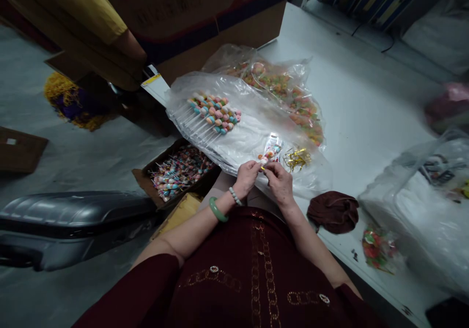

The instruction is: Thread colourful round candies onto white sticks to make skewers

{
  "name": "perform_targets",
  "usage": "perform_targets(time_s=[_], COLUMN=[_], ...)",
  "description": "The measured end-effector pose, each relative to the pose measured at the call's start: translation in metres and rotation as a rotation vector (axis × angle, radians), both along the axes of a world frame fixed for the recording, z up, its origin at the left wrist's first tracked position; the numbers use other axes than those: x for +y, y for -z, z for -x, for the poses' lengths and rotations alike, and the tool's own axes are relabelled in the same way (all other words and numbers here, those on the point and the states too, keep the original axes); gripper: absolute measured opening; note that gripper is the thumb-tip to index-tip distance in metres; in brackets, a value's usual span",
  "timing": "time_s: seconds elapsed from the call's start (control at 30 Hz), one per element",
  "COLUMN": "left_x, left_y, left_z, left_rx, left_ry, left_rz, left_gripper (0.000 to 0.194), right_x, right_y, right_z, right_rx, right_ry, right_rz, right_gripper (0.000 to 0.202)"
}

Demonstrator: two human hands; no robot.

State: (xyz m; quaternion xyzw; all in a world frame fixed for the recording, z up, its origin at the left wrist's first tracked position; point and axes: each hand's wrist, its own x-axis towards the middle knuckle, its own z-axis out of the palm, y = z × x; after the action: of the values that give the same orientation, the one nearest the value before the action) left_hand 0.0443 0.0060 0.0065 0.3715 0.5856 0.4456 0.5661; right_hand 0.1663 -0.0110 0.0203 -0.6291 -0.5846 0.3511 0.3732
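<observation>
My left hand [247, 176], below a green bangle and a beaded bracelet, is closed on the lower end of a wrapped marshmallow skewer [271, 153] in a clear bag. Opposite it, almost touching, my right hand [280, 183] pinches a gold twist tie [263, 168] at the bag's neck. Whether the tie goes all the way round, I cannot tell. A pile of gold twist ties [297, 159] lies just beyond my right hand. Further left on the plastic sheet [252, 110], several marshmallow skewers [216, 112] rest in rows, their white sticks towards the lower left.
Below the table's left edge stands a box [146, 184] full of wrapped candy. A bag of colourful candies [282, 86] lies behind the sheet, beside a large carton [249, 25]. Brown cloth [333, 212] sits at right. Another person's arm [130, 47] shows at upper left.
</observation>
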Motion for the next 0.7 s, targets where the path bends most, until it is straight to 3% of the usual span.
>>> perform_targets(time_s=[0.17,0.33,0.57,0.7], left_x=[-0.003,-0.009,-0.009,-0.010], left_y=[-0.001,-0.001,0.002,0.002], left_z=[0.001,0.000,0.000,0.001], left_rx=[-0.154,-0.242,-0.268,-0.299], left_ry=[-0.036,0.058,0.026,0.045], left_rz=[0.071,0.048,0.087,0.102], left_gripper=[0.033,0.043,0.045,0.045], right_x=[-0.003,0.001,0.004,0.001], right_y=[0.003,0.003,0.004,0.006], right_z=[-0.008,-0.007,-0.002,0.000], right_rx=[0.157,0.267,0.290,0.208], right_ry=[0.016,0.105,0.169,0.129], right_rz=[0.106,0.094,0.079,0.051], right_gripper=[0.017,0.016,0.018,0.019])
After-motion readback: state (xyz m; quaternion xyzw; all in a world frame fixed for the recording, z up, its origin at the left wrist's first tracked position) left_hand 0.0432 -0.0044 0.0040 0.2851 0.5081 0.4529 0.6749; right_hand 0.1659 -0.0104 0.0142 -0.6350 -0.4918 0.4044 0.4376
